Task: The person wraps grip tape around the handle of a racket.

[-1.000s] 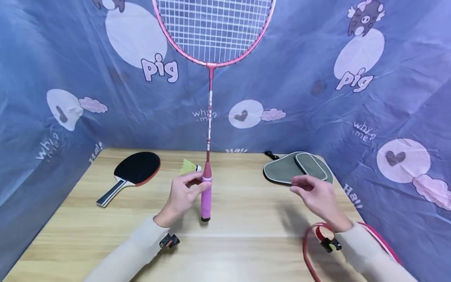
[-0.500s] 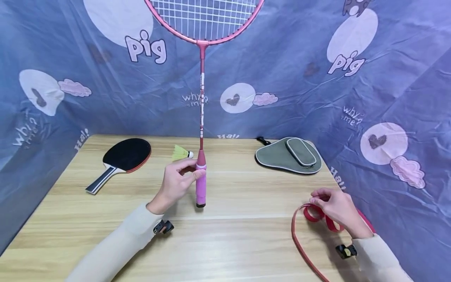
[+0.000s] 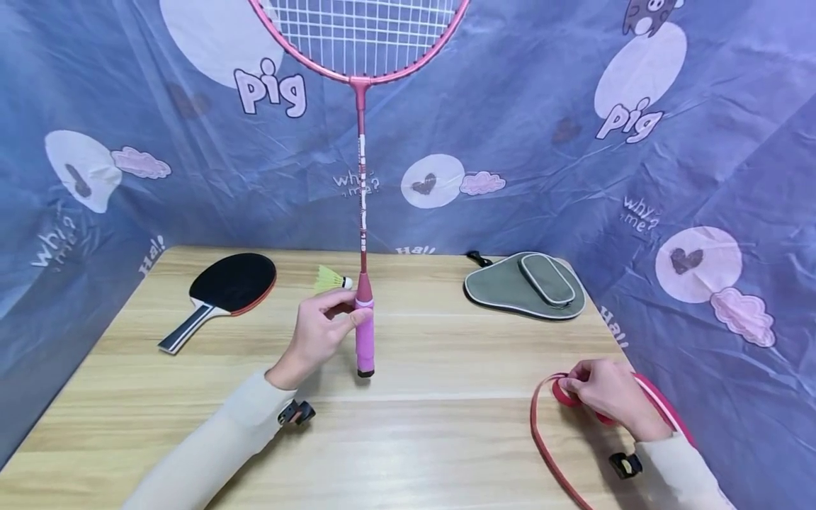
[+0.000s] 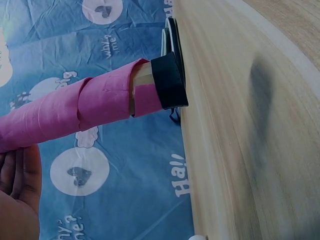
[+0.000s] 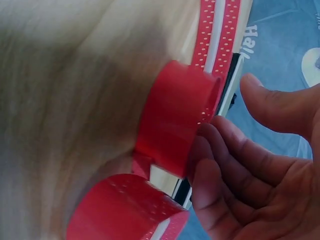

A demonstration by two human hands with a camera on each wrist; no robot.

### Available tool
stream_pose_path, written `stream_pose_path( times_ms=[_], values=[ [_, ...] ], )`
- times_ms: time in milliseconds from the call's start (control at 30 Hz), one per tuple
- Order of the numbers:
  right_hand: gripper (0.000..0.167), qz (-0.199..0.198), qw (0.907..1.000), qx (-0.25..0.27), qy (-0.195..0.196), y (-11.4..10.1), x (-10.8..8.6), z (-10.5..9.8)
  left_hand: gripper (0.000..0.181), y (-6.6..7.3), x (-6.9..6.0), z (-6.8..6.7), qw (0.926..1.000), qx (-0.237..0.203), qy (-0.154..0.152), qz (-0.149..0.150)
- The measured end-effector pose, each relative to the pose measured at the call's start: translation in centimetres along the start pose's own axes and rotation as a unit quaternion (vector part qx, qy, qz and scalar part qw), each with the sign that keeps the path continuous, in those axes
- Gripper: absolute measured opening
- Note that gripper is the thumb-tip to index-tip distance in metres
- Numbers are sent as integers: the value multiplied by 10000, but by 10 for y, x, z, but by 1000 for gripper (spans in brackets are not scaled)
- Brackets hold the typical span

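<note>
Racket: The pink badminton racket stood nearly upright, its top out of view at 12 o'clock. Its bottom end seemed to hang above the desk.
Left hand: The left hand had its fingers pinched on the top of the purple grip.
Tipping: The big top was high above that small pinch, so I think a bump could have made the racket swing or twist.
Grip end: By the black end cap a pale patch showed where the grip stopped short. A rub there might have peeled it up.
Shuttlecock: The yellow shuttlecock lay near the left hand, at its 12 o'clock. A dropped racket could have squashed it.
Right hand: The right hand was between 3 and 4 o'clock from the grip. Its thumb and fingers were apart, fingertips at a curl's edge.
Red tape: The red tape sat in curls there, one long end running to 6 o'clock. A quick tug might have tangled it.
Table tennis bat: The bat lay past 9 o'clock from the grip, likely safe.
</note>
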State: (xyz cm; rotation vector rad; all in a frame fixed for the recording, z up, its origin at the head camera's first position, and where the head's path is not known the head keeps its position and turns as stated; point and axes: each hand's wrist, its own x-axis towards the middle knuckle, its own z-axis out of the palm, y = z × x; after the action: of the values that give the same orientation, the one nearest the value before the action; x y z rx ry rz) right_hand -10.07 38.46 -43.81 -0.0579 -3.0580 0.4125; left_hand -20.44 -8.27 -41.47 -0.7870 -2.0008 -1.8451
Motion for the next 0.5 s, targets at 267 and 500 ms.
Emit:
stream_pose_path(
  times_ms=[267,500],
  values=[
    [25,22,9999,-93,-88,-4,0,12,22,-5,3,-1,9999,-18,-106,39],
    [21,-149,9993,-253,222,-11,4,20,22,-7,5,-3,9999,36,-108,13]
  ],
)
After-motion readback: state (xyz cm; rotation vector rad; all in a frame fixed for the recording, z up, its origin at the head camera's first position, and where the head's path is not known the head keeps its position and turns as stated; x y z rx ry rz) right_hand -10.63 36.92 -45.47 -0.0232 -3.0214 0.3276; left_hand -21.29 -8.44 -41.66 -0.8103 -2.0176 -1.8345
